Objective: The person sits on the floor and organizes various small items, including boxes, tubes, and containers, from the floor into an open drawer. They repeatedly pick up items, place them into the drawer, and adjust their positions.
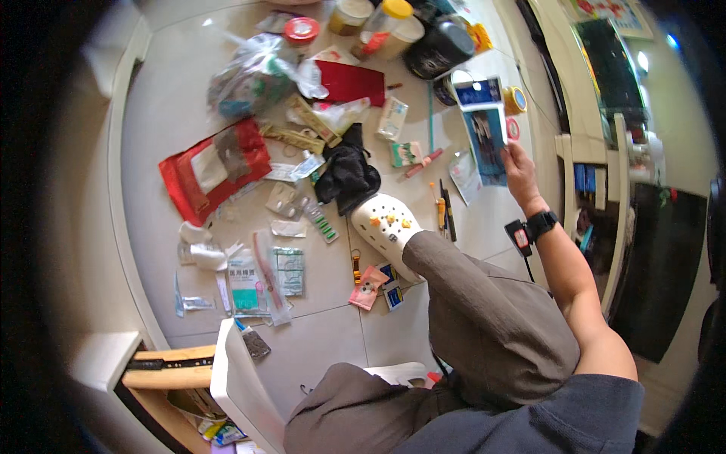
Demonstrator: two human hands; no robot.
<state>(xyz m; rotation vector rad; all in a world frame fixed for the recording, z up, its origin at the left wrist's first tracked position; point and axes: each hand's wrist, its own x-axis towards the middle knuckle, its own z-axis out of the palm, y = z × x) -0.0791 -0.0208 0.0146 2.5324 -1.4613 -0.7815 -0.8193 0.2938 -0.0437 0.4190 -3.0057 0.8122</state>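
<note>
My right hand (pixel 519 164) grips the edge of a flat blue-and-white packet (pixel 486 139) with a dark picture or window on its front. A black device is strapped to that wrist. Beside the packet, a clear plastic sachet (pixel 465 175) lies on the tiles. Slim pen-like tools (pixel 448 211), one with an orange handle, lie below it. To the left are a pink tube (pixel 423 163), a green-and-white box (pixel 406 154) and a white box (pixel 392 118). My left hand is out of view.
My white clog (pixel 387 222) stands beside a black cloth item (pixel 347 173). Blister packs (pixel 320 220), a red pouch (pixel 215 170), a stuffed plastic bag (pixel 252 79) and jars (pixel 350 16) cover the floor. An open wooden drawer (pixel 170 379) juts in at lower left.
</note>
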